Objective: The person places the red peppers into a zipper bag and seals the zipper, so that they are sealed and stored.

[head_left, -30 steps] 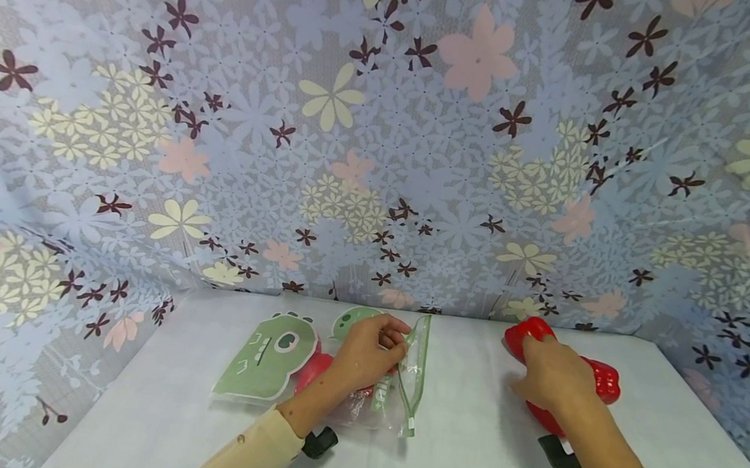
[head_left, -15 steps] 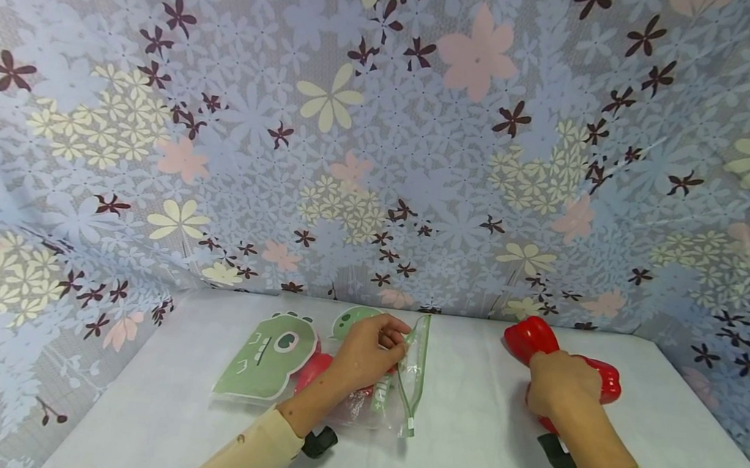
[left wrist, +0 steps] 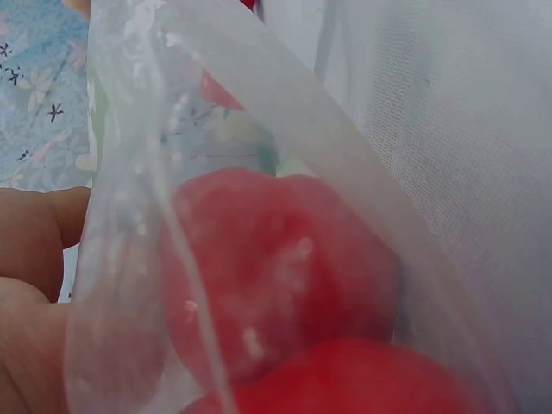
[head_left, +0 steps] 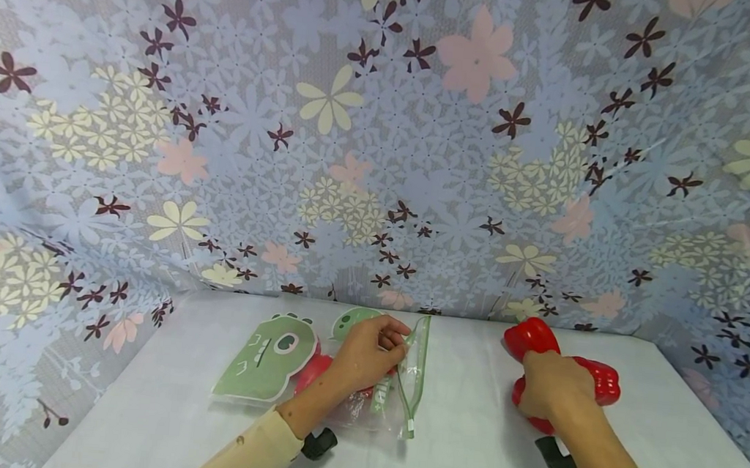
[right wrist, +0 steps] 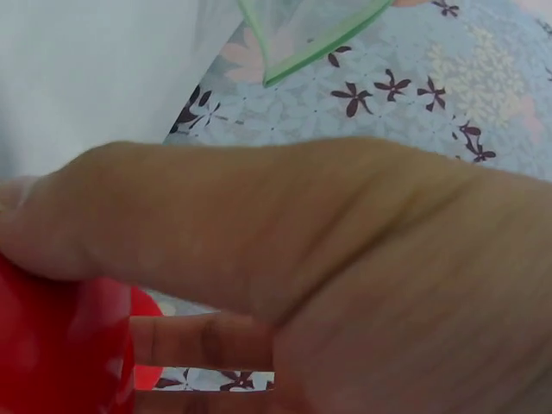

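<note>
Left hand [head_left: 365, 354] curled, holding one bag [head_left: 413, 373] — right hand [head_left: 557, 389] gripping one red pepper [right wrist: 60, 345], two others [head_left: 531, 336] near.

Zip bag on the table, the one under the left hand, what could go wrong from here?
The bag might slump closed if the left hand slackens near its mouth. The right hand grips a smooth, shiny red pepper, which could slip. Lifting it might also nudge its close neighbours, the far pepper and the rightmost pepper.
</note>
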The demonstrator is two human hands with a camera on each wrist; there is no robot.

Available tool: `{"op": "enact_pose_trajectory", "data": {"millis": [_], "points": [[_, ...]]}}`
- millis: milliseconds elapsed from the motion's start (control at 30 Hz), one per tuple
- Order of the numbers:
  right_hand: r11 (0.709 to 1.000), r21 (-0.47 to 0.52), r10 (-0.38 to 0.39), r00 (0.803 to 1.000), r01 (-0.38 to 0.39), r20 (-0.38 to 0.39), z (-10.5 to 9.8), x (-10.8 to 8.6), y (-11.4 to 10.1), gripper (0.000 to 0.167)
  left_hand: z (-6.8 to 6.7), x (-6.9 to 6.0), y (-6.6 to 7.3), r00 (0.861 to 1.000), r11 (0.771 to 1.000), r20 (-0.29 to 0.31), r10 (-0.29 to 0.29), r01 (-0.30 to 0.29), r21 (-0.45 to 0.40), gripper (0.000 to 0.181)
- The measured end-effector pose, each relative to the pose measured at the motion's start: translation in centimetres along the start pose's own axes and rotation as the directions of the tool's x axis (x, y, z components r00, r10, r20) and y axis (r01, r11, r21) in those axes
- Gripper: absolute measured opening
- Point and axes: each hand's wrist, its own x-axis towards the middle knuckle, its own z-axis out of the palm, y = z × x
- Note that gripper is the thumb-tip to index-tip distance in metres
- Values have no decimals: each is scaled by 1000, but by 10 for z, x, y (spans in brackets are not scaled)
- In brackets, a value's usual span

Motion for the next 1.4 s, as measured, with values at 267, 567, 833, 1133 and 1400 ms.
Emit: {"op": "enact_pose_trajectory", "data": {"millis": [267, 567, 833, 1133, 1400], "points": [[997, 33, -61, 997, 63, -47, -2, -1, -9, 74, 0, 1, -1, 1000, 1000, 5, -15, 15, 8, 20], [977, 117, -163, 976, 180, -146, 3, -8, -22, 83, -1, -3, -1, 1000, 1000, 9, -4, 4, 22, 20], [953, 154, -226, 952, 260, -207, 8, -17, -34, 77, -2, -7, -1, 1000, 1000, 19, 6, -7, 12, 20], [897, 208, -319, 897, 390, -306, 17, -12, -43, 72, -2, -4, 0, 1000, 1000, 14, 3, -3, 11, 19], [875, 267, -331, 902, 404, -278, 20, -4, -49, 68, 0, 1, 3, 1000, 1000, -2, -9, 9, 12, 20]]}}
